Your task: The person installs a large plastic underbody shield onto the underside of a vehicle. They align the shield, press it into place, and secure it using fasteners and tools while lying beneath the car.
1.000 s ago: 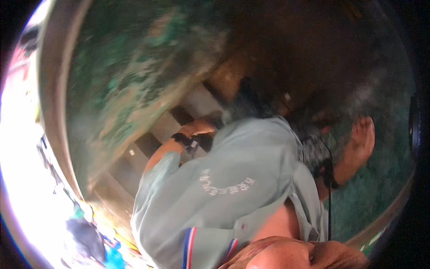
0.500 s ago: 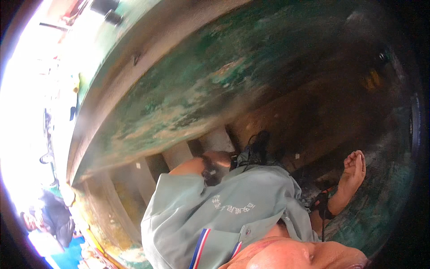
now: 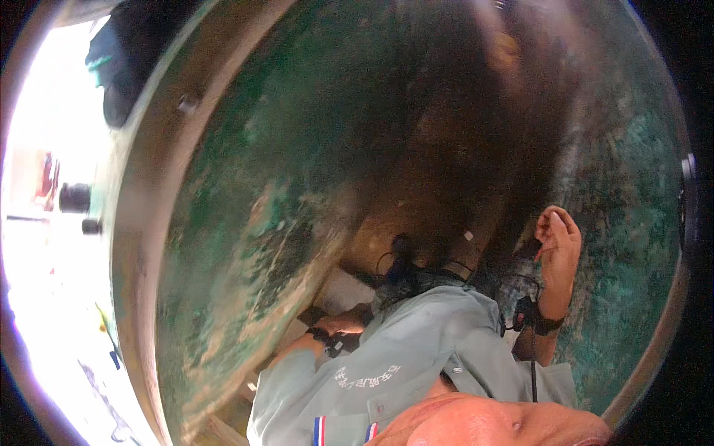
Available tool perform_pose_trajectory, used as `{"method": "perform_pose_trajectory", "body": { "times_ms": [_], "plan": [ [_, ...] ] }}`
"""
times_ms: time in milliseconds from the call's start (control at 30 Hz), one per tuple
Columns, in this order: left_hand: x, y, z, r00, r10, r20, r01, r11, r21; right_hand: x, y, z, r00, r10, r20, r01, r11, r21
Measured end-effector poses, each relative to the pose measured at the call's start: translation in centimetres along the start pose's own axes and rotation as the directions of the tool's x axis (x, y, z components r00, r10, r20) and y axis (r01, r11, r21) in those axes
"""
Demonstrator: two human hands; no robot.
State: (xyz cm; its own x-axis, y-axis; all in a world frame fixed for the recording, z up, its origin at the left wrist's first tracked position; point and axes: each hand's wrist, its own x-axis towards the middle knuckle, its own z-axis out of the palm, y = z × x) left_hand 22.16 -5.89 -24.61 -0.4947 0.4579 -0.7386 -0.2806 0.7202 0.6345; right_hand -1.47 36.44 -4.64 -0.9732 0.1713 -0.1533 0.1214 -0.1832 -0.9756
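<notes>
My right hand is raised at the right, in front of a worn green wall. Its fingers curl in toward the palm, and whatever they may hold is hidden. A black strap circles that wrist. Beside it sits a small black device with a cable. Low at the left, my left hand reaches in beside my waist, next to a pale block. A black band is on its wrist, and its fingers are lost in shadow.
Curved green walls with peeling paint surround me, edged on the left by a thick pale rim. Dark cables lie beyond my waist. A small white square shows on the brown floor. Outside the rim are a dark shape and a black cylinder.
My view has turned, so the rim stands more upright at the left. My right hand is higher in the picture, its fingers more curled. A dark shape has appeared at the upper left.
</notes>
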Motion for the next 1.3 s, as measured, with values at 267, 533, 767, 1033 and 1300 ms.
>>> {"method": "perform_pose_trajectory", "body": {
  "times_ms": [267, 533, 767, 1033, 1300],
  "plan": [
    [3.5, 0.2, -1.1, 0.998, -0.030, -0.052, 0.028, 0.999, -0.029, 0.0, 0.3, -1.8, 0.998, 0.028, -0.058, -0.025, 0.998, 0.052],
    [7.3, 5.3, -4.0, 0.996, 0.072, 0.043, -0.076, 0.994, 0.082, 1.2, -0.1, -2.9, 0.998, 0.051, -0.035, -0.047, 0.994, 0.103],
    [8.3, 2.1, -1.5, 0.997, 0.062, -0.051, -0.059, 0.996, 0.066, 2.0, -1.8, -5.3, 0.996, 0.065, -0.065, -0.063, 0.997, 0.038],
    [10.5, -2.7, 2.8, 0.959, 0.008, -0.283, -0.020, 0.999, -0.039, 4.6, -2.1, -8.3, 0.992, 0.123, -0.021, -0.122, 0.991, 0.052],
    [15.9, -4.1, 4.2, 0.892, -0.026, -0.452, -0.062, 0.982, -0.179, 10.9, -3.3, -6.6, 0.980, 0.164, 0.115, -0.163, 0.986, -0.016]
  ]
}}
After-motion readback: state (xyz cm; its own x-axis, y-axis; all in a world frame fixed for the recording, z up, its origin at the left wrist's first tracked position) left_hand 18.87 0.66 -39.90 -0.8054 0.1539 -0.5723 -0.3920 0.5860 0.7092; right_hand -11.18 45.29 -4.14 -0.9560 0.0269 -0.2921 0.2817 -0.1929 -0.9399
